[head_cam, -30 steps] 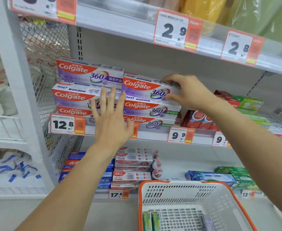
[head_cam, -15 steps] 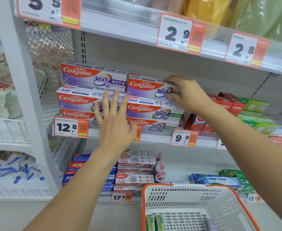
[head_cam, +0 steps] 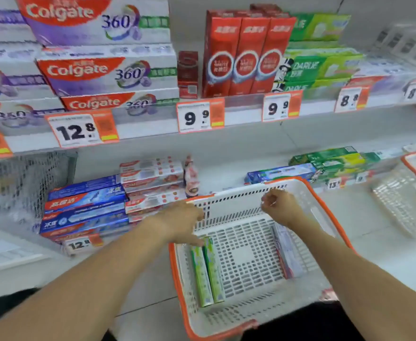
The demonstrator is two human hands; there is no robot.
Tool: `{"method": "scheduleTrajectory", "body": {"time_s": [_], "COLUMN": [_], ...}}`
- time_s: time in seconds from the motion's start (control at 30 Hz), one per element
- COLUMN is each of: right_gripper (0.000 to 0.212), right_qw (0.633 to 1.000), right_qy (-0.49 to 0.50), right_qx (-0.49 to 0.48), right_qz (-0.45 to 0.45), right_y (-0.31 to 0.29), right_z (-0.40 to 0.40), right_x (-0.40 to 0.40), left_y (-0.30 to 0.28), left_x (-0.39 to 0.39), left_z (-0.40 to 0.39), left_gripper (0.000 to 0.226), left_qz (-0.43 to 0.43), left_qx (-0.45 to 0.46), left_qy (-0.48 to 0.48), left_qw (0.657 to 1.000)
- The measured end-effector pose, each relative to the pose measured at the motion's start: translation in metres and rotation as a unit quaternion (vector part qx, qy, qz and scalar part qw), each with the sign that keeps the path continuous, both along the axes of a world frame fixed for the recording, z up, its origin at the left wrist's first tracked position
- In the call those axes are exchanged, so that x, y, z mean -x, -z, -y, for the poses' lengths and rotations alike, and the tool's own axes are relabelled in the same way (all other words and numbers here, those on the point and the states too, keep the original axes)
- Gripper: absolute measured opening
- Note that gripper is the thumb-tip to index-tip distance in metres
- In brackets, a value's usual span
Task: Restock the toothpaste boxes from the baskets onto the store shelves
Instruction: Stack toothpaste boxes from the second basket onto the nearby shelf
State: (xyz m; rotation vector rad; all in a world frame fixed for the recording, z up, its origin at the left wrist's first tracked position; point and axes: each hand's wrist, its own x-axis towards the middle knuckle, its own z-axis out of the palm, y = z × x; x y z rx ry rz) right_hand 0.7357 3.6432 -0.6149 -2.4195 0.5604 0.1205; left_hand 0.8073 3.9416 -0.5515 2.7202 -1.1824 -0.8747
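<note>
A: From the head camera, which step is this?

B: Picking the next stock, I'd judge. Both hands are down over the white basket [head_cam: 325, 212] with the orange rim. The left hand [head_cam: 177, 223] reaches in, its fingers [head_cam: 193, 242] pointing down with the tips at the top end of two green toothpaste boxes [head_cam: 208, 271]; blur hides whether they pinch yet. The right hand [head_cam: 279, 205] hangs above the far wall, fingers loosely curled, holding nothing.

A: And what does the next move call for?

B: Closing the left fingers round a green box and lifting it clear. A white and red box [head_cam: 287, 254] lies just below the right fingers, along the right wall.

A: Room to move?

B: The basket floor between the two hands' fingers is bare, so there is space. The near wall sits tight beside the left fingers, so lift straight up. Green boxes [head_cam: 325, 67] like these stand on the upper shelf [head_cam: 246, 112], up and right of the right fingers, behind its raised front lip.
</note>
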Motion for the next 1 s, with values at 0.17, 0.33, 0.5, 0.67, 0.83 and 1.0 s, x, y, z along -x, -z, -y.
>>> {"method": "scheduleTrajectory", "body": {"time_s": [0.17, 0.33, 0.5, 0.67, 0.83, 1.0], "right_gripper": [0.039, 0.034, 0.024, 0.035, 0.043, 0.065], "right_qw": [0.97, 0.923, 0.917, 0.811, 0.827, 0.905], "right_qy": [0.108, 0.023, 0.022, -0.078, -0.161, -0.15], "right_qx": [0.049, 0.034, -0.114, -0.466, -0.475, -0.391], "right_qz": [-0.214, -0.384, -0.383, -0.345, -0.255, -0.073], "right_y": [0.121, 0.201, 0.168, 0.094, 0.034, -0.039], "right_z": [0.061, 0.074, 0.043, -0.031, -0.098, -0.109], "right_x": [0.073, 0.105, 0.073, 0.037, 0.011, -0.016], "left_y": [0.081, 0.106, 0.116, 0.111, 0.083, 0.02], "left_x": [0.031, 0.027, 0.032, 0.03, 0.026, 0.015], "left_z": [-0.006, -0.012, 0.004, 0.028, 0.006, -0.045], "left_gripper": [0.077, 0.084, 0.06, 0.082, 0.053, 0.069], "left_qz": [-0.064, -0.121, -0.127, -0.26, -0.233, -0.172], "left_qx": [-0.166, -0.204, -0.104, 0.071, 0.245, 0.3], "left_qy": [0.083, 0.044, -0.023, -0.294, -0.333, -0.263], "left_qw": [0.981, 0.97, 0.986, 0.917, 0.88, 0.901]}}
